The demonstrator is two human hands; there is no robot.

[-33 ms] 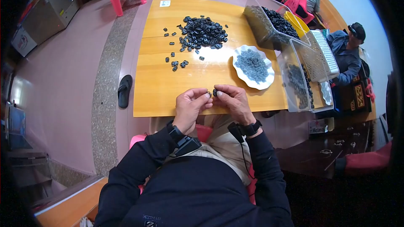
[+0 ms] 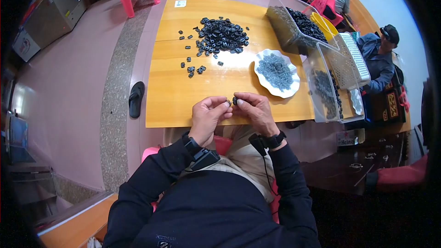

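My left hand (image 2: 209,114) and my right hand (image 2: 254,111) meet just above the table's near edge, fingertips almost touching. Between the thumb and fingers of the left is a tiny ring-like piece (image 2: 228,102), too small to make out well. The right pinches a small black plastic part (image 2: 235,101) beside it. Farther off lies a heap of similar black parts (image 2: 223,36), with several loose ones on its left side. To the right of my hands, a white scalloped plate (image 2: 293,91) holds a pile of small translucent grey pieces (image 2: 274,72).
Along the right of the wooden table (image 2: 174,96) stand a clear bin (image 2: 281,24) with black parts, another clear bin (image 2: 317,110), a white perforated basket (image 2: 345,66) and a yellow container (image 2: 325,26). A person (image 2: 377,57) sits beyond them. A black slipper (image 2: 136,99) lies on the floor.
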